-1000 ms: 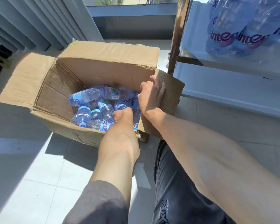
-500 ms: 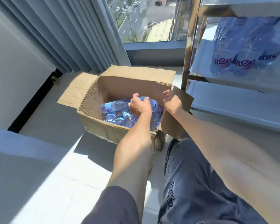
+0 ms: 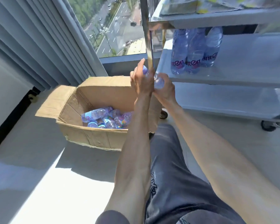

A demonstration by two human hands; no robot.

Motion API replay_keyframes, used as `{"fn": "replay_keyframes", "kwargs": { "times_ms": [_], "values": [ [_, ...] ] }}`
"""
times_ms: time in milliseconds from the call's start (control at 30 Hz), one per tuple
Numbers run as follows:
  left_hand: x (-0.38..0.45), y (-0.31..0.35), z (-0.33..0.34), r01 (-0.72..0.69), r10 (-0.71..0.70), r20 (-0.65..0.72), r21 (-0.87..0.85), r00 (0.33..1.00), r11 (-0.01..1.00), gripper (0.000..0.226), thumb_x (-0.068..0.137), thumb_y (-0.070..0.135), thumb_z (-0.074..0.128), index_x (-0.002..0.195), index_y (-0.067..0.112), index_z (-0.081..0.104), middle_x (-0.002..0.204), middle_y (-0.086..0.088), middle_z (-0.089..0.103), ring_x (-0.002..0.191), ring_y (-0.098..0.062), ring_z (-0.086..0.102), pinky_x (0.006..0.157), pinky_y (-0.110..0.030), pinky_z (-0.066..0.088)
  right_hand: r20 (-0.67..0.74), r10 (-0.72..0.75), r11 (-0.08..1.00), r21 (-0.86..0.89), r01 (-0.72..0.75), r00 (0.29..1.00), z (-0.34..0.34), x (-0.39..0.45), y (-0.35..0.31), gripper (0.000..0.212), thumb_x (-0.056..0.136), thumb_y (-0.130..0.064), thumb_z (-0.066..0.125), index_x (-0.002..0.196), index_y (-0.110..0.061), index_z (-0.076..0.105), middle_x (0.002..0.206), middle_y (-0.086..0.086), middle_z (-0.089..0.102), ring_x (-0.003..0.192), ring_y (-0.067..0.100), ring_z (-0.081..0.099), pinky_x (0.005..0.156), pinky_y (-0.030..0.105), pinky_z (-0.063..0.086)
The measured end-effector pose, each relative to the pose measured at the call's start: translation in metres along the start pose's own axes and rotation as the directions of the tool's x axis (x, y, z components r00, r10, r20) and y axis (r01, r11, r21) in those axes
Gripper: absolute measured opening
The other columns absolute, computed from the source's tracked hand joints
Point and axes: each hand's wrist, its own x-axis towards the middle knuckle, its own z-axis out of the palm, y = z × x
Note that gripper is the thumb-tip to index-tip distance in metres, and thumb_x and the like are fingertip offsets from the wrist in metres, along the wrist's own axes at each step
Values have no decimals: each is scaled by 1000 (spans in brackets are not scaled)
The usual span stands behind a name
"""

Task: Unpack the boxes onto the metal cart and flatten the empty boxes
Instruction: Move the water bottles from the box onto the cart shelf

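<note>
An open cardboard box (image 3: 90, 138) stands on the floor and holds several small water bottles (image 3: 107, 119). My left hand (image 3: 140, 81) holds a small bottle (image 3: 145, 71) raised above the box's right side. My right hand (image 3: 166, 90) grips a second small bottle (image 3: 158, 81) right beside it. Both hands are near the upright post (image 3: 148, 36) of the metal cart (image 3: 233, 78), at the height of its middle shelf. Three large water bottles (image 3: 194, 50) stand on that shelf.
A grey curtain (image 3: 39, 41) hangs at the left beside a window (image 3: 113, 25). The cart's lower shelf (image 3: 225, 102) and a wheel (image 3: 268, 126) are at the right. Packages lie on the top shelf (image 3: 217, 15). My leg in dark shorts (image 3: 171, 167) is below the box.
Both hands have risen out of the box toward the cart, each with a small bottle. The right hand let go of the box flap. The view tilted up.
</note>
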Motion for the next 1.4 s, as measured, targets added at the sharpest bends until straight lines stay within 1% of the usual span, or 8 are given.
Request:
{"fn": "replay_keyframes", "kwargs": {
  "times_ms": [133, 300, 467, 567, 733, 1067, 1233, 1400],
  "values": [
    [-26, 26, 29, 31, -25, 129, -47, 991, 998, 41, 78, 34, 73, 116, 20, 71, 99, -1, 72, 94, -21, 64, 81, -26, 43, -79, 75, 995, 72, -69, 994, -41, -19, 21, 62, 55, -66, 64, 100, -24, 59, 79, -15, 56, 76, 11, 51, 66, 22, 37],
    [-60, 60, 55, 203, -122, 309, -248, 943, 947, 33, 88, 48, 65, 87, 17, 73, 70, 9, 63, 62, 3, 55, 62, -16, 41, -212, 197, 958, 249, -143, 957, -85, -42, 44, 33, 73, -49, 75, 77, -22, 56, 61, -11, 48, 56, 5, 45, 60, 27, 39],
    [-78, 83, 67, 378, -281, 341, -263, 897, 888, 23, 84, 38, 61, 80, 18, 70, 65, 3, 71, 74, -17, 69, 81, -39, 57, -260, 291, 860, 493, -132, 921, -127, -54, 35, 37, 77, -48, 59, 94, -16, 66, 89, 2, 67, 82, 20, 65, 85, 45, 52],
    [-106, 91, 68, 501, -403, 327, -312, 855, 808, 18, 84, 27, 58, 84, 12, 68, 65, 2, 71, 70, -20, 67, 82, -41, 57, -204, 326, 733, 671, -111, 923, -157, -64, 26, 33, 85, -45, 55, 87, -15, 68, 91, 15, 69, 83, 32, 68, 81, 46, 54],
    [-186, 108, 70, 675, -512, 468, -298, 720, 675, 29, 80, 18, 59, 54, 13, 50, 43, 9, 51, 55, -21, 47, 64, -38, 42, 19, 371, 414, 891, -183, 929, -201, -95, 52, 33, 88, -36, 49, 87, -8, 65, 79, 14, 65, 71, 30, 62, 80, 43, 48],
    [-229, 91, 58, 742, -260, 956, 77, 134, 666, 56, 92, 58, 46, 116, 11, 66, 99, -16, 72, 82, -31, 71, 54, -26, 44, -235, 521, 415, 910, -3, 821, -242, -104, 95, 46, 79, -38, 60, 114, -8, 61, 103, 23, 63, 87, 35, 61, 76, 41, 48],
    [-225, 73, 61, 771, -180, 942, -111, 283, 627, 44, 85, 42, 68, 112, 7, 67, 95, -11, 70, 80, -28, 66, 70, -31, 52, -238, 416, 638, 764, -95, 878, -237, -99, 87, 63, 76, -63, 63, 112, -12, 66, 102, 10, 70, 91, 29, 67, 81, 42, 54],
    [-230, 54, 62, 689, -222, 874, -162, 432, 706, 63, 56, 39, 84, 108, 13, 59, 102, -7, 69, 83, -20, 67, 82, -41, 55, -347, 481, 721, 679, -138, 805, -220, -94, 81, 55, 62, -39, 87, 101, -13, 59, 86, 5, 68, 72, 20, 67, 72, 41, 59]
  ]
}}
